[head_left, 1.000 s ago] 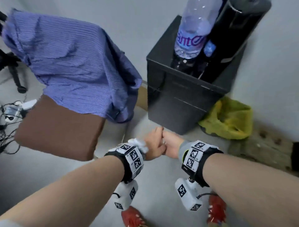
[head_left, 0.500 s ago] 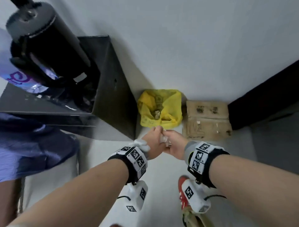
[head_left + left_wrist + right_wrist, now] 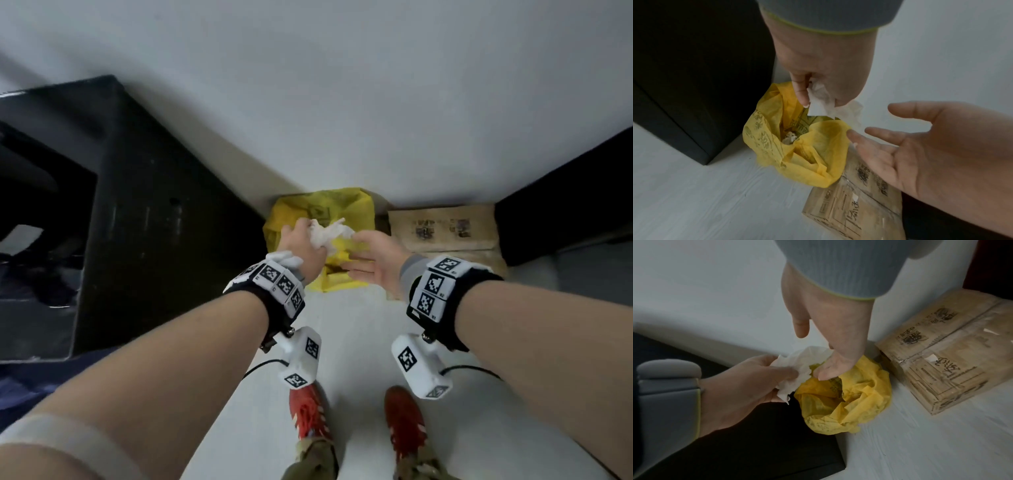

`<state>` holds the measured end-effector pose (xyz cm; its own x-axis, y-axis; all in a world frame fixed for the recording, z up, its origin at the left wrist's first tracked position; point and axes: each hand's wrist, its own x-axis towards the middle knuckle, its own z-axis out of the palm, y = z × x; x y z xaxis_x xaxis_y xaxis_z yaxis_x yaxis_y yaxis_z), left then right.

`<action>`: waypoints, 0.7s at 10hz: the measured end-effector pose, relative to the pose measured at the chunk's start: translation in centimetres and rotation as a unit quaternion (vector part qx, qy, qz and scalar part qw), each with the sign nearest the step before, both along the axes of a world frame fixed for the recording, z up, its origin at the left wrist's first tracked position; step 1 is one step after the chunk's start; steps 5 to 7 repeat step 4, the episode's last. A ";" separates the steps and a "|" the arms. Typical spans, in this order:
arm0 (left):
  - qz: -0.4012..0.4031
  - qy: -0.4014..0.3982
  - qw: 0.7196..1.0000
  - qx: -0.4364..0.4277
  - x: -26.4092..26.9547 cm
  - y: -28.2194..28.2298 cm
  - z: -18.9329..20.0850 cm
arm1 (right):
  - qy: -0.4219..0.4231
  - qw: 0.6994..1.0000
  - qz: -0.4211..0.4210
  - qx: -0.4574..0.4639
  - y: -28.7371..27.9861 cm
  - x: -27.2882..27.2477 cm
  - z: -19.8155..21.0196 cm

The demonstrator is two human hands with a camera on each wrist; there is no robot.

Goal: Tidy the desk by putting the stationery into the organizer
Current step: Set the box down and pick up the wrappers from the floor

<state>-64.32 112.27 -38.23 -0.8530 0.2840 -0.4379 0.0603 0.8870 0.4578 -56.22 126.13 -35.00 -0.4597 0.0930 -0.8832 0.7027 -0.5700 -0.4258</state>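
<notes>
A black cabinet [image 3: 164, 219] is standing left of the hands. The left hand [image 3: 301, 248] is gripping a crumpled tissue [image 3: 327, 233] over the yellow bag [image 3: 346, 274]. The right hand [image 3: 373, 263] is hanging released beside it, fingers straight. A box [image 3: 442, 229] is lying right of them.

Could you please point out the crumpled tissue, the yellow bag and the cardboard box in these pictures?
crumpled tissue [image 3: 328, 233], head view, on its white middle between the two hands.
yellow bag [image 3: 819, 160], left wrist view, on its near side wall.
cardboard box [image 3: 953, 356], right wrist view, on its printed top face.
</notes>
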 end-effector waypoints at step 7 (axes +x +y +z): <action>-0.008 -0.041 0.992 -0.123 -2.6 2.3 -2.3 | -0.050 0.997 -0.050 0.029 2.5 -0.8 -3.3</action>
